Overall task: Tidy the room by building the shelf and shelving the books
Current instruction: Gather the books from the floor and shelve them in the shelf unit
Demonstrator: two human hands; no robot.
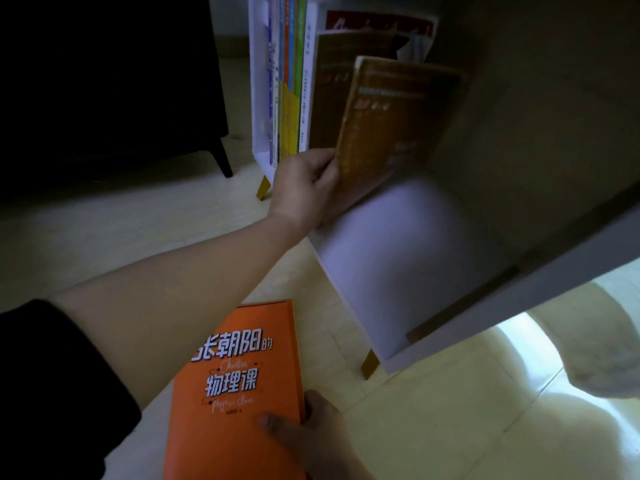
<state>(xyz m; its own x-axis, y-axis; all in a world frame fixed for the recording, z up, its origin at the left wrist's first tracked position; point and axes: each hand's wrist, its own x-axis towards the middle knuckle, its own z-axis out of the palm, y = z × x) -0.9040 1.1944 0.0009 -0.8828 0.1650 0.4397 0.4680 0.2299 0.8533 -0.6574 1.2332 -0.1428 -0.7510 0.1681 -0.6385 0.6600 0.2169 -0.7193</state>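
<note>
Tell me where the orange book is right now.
Bottom centre of the head view: the orange book is held by the right hand at its right edge, near the left forearm and left of the white shelf.

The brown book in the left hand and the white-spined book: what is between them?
A second brown book stands there; the head view shows it.

Brown book [398, 123] tilted in white shelf [398, 271]; orange book [235, 393] outside.

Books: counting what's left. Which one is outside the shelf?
The orange book, gripped by the right hand; all the others are inside the shelf.
</note>
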